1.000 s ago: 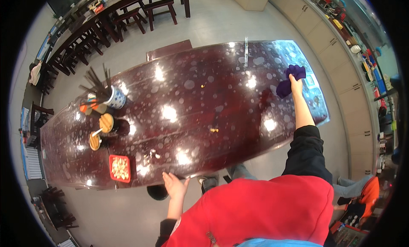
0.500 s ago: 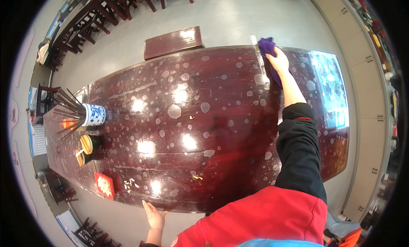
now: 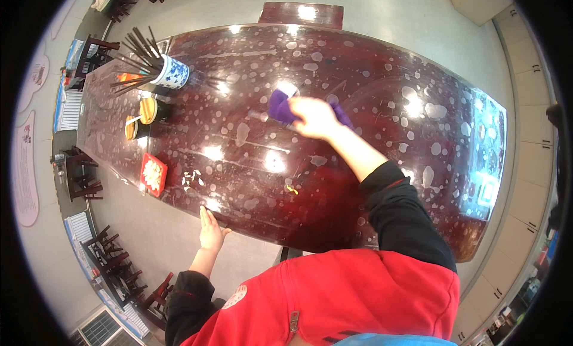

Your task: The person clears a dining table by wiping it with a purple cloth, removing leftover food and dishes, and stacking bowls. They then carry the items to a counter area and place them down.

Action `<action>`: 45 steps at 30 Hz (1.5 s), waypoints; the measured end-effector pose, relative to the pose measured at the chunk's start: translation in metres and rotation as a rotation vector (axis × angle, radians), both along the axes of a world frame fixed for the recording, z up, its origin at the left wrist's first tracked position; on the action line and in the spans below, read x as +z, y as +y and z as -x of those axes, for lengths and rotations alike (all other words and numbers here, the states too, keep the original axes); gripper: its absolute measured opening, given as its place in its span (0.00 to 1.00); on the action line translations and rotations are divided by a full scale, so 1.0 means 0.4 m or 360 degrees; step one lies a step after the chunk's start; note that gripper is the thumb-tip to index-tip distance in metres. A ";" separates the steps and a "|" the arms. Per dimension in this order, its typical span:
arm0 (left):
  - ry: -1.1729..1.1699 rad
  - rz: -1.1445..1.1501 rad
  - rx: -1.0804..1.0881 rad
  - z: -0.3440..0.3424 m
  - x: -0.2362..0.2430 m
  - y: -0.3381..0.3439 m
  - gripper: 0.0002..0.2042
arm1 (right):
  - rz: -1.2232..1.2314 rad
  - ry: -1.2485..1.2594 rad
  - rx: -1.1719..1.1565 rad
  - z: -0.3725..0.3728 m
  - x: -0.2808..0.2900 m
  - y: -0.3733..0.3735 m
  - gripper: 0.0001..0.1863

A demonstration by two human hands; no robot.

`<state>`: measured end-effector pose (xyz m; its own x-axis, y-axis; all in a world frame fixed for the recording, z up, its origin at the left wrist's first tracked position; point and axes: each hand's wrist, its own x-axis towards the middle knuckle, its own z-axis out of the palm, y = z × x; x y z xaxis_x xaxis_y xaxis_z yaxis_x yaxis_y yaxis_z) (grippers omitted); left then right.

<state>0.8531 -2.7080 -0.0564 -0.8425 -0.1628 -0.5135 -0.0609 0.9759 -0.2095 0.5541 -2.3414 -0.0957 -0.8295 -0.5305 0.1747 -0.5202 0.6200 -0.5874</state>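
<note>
- While the right hand (image 3: 316,116) curls over the purple cloth (image 3: 280,107) — fingers bent, gripping it — the cloth lies on the bench (image 3: 334,197), between its far and near edges.
- Seen from that hand, the larger bunch sits toward the bench's left end; a smaller fold shows on the other side, so the cloth's longer direction runs roughly along the bench's length.
- The left hand (image 3: 212,231) is well apart from the cloth, at the near edge: fingers extended, nothing in its grasp. Whether it presses on the edge, I cannot tell.
- Yellow scraps (image 3: 292,190) lie between the cloth and the near edge; white scraps (image 3: 192,179) lie farther left, near that same edge.
- Just left of the white scraps, close to the near edge, a red tray (image 3: 162,184) holds many pale pieces (image 3: 153,173).
- Toward the left end and the far edge stands a blue-and-white holder (image 3: 173,73), its dark sticks (image 3: 143,51) leaning out leftward.
- Between holder and tray are two lidded jars, one with a yellowish lid (image 3: 147,110), the other beside it with a pale handle (image 3: 133,119) — their contents are hidden.
</note>
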 end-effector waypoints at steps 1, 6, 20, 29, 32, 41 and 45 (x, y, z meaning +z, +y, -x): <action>-0.0015 0.0001 0.0017 0.002 0.003 0.002 0.50 | -0.0085 -0.0067 0.0110 -0.043 0.010 -0.047 0.20; -0.0149 0.0033 0.0069 0.013 0.012 0.008 0.50 | 0.0379 -0.0390 0.0065 -0.242 0.080 -0.229 0.16; 0.0105 -0.0031 0.0101 -0.013 -0.016 -0.005 0.52 | 0.0609 -0.0235 -0.1044 0.043 0.076 0.269 0.28; 0.0075 -0.0029 -0.0034 -0.017 -0.007 -0.010 0.50 | 0.0219 0.0104 -0.1002 0.392 0.005 -0.199 0.07; -0.0046 0.0030 -0.0086 -0.012 0.009 -0.007 0.49 | 0.0412 0.0161 -0.0494 0.275 0.017 -0.412 0.05; 0.0008 -0.0072 -0.0399 0.059 -0.042 0.066 0.49 | 0.0223 0.0729 -0.0709 0.009 -0.018 0.069 0.07; -0.0017 -0.0137 -0.0801 0.124 -0.106 0.173 0.48 | -0.0177 0.0479 -0.1726 -0.184 0.017 0.528 0.08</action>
